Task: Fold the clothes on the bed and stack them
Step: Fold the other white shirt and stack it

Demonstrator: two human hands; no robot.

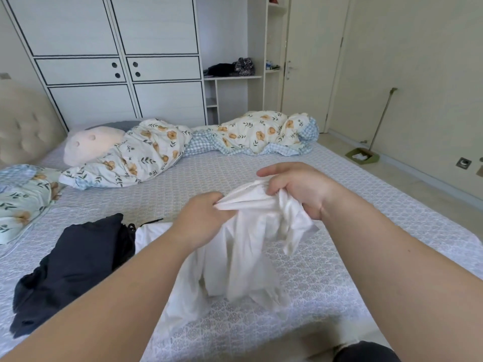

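White cotton, crumpled and hanging, is what you have in both hands: the white garment (248, 246) is lifted off the bed (339, 257), its lower folds trailing down onto the patterned sheet in front of you. Your left hand (201, 218) pinches one edge with the fingers closed on the cloth; your right hand (298, 189) grips a bunched handful of it a little farther away, forefinger stretched out above. You look to be at the sorting-out step, hunting for a hem or shoulder line; which part of the garment you hold I cannot tell, since the fabric is blurred and wadded. Next, spread your hands apart, shake it flat and lay it on the bare sheet. Just left of it lies the dark garment (73, 267), unfolded in a heap, with more white cloth (149, 233) beside it. No stack shows yet. Beyond, the floral quilt (156, 150) is rolled along the far side.
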